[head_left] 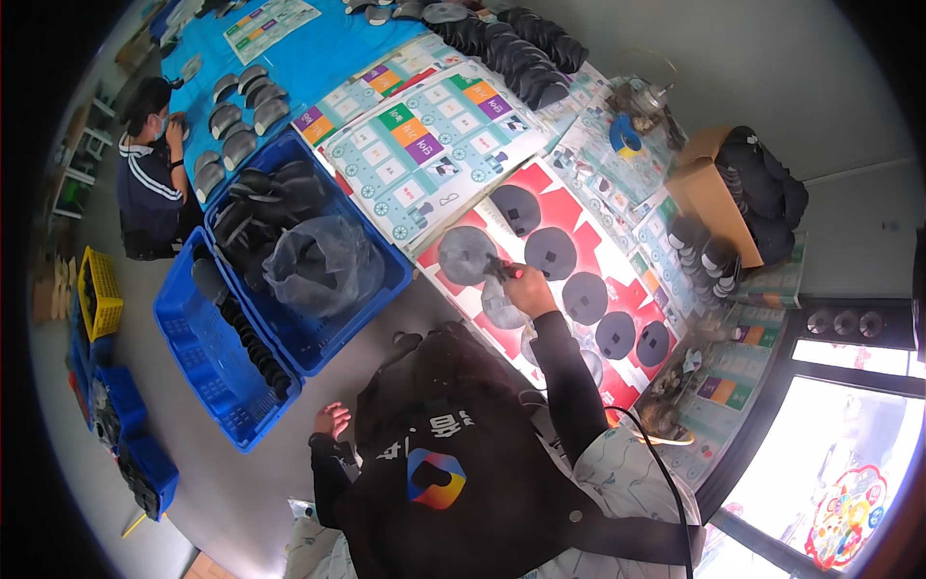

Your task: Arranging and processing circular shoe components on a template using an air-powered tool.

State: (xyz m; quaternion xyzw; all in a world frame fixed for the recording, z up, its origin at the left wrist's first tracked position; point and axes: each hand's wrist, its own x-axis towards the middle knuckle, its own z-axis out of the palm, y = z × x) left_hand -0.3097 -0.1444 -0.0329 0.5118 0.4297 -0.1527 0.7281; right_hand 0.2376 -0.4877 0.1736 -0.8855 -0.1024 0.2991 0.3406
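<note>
- My right hand (pixel 526 290) grips a dark tool (pixel 498 269) with a red part, its end by the right side of a pale grey disc (pixel 467 255) on the red-and-white sheet (pixel 603 246).
- My left hand (pixel 333 419) is well apart, near left, loosely bent, apparently empty.
- The disc looks light, thin, fairly stiff; I'd take its rim.

Discs (pixel 550 254) lie on a sheet (pixel 569 214) before the person (pixel 502 516); the right hand (pixel 529 291), with a tool (pixel 498 268), is over them. Left of the sheet, a crate (pixel 338 343) contains a plastic bag (pixel 323 265). Right: a carton (pixel 699 188). Beyond the sheet: stacks (pixel 511 53).
</note>
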